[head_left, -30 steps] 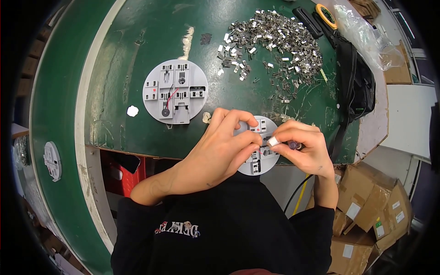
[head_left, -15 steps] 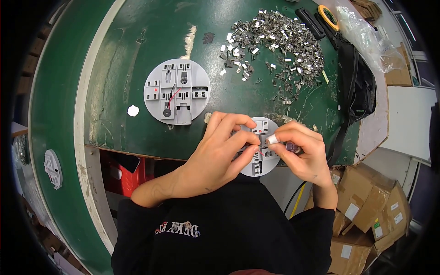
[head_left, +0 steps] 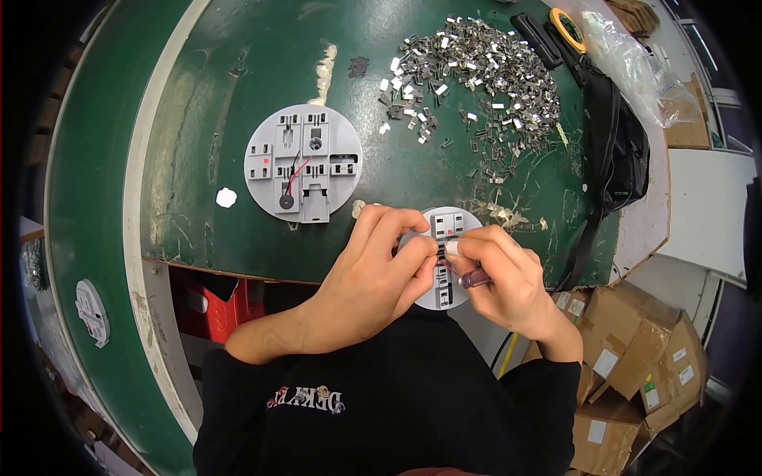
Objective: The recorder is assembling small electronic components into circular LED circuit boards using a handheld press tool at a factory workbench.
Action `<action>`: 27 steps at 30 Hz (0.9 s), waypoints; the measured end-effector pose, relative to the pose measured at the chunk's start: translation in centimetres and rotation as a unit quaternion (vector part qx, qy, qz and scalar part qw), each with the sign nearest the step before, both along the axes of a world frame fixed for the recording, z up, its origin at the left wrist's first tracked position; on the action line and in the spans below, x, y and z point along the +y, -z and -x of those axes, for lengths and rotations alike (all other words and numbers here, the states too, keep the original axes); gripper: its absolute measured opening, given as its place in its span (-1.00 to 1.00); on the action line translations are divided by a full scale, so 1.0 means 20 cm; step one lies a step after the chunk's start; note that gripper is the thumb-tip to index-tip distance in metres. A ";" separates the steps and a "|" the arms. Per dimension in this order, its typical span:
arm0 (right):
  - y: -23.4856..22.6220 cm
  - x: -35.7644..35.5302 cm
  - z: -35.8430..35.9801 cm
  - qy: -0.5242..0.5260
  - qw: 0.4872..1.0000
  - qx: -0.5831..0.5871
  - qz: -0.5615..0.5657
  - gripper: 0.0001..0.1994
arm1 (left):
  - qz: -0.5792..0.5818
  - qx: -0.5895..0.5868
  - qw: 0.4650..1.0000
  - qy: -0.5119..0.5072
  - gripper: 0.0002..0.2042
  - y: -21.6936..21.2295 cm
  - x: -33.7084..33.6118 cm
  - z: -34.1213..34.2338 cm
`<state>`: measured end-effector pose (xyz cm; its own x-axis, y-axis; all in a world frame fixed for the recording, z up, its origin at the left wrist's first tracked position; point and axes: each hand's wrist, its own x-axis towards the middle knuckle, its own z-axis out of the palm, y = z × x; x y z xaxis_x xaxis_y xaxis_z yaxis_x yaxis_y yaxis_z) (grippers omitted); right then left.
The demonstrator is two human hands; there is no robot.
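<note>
Near the table's front edge, a round light-grey plastic base (head_left: pixel 446 220) with raised slotted blocks and a red wire is partly covered by my hands. My left hand (head_left: pixel 367 268) is closed at its left side, curled fingertips at the central slots; anything small between them is hidden. My right hand (head_left: pixel 512 285) is closed around a tool with a dark purple handle (head_left: pixel 475 278), whose tip I cannot see. Something white (head_left: pixel 452 247) shows at the right fingertips, over the base. A second such base (head_left: pixel 343 131), with a black round part and red and black wires, lies farther left.
A heap of small metal clips (head_left: pixel 508 79) spreads over the green table (head_left: pixel 413 174) at the back right. Beside it are a black bag (head_left: pixel 623 151), a yellow tape roll (head_left: pixel 568 30) and clear plastic (head_left: pixel 627 63). Cardboard boxes (head_left: pixel 635 341) stand at the lower right.
My right hand has moved left and inward over the base, bringing the white thing close to the left fingertips. More of the purple handle shows. The left hand has barely moved.
</note>
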<state>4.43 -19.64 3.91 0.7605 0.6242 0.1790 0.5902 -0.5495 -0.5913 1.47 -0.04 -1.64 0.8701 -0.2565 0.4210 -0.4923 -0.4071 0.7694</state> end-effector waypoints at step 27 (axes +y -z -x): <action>-0.08 0.02 -0.11 0.071 0.887 0.309 -0.335 -0.82 | 0.049 0.039 0.997 0.038 -0.46 -0.01 0.04 0.00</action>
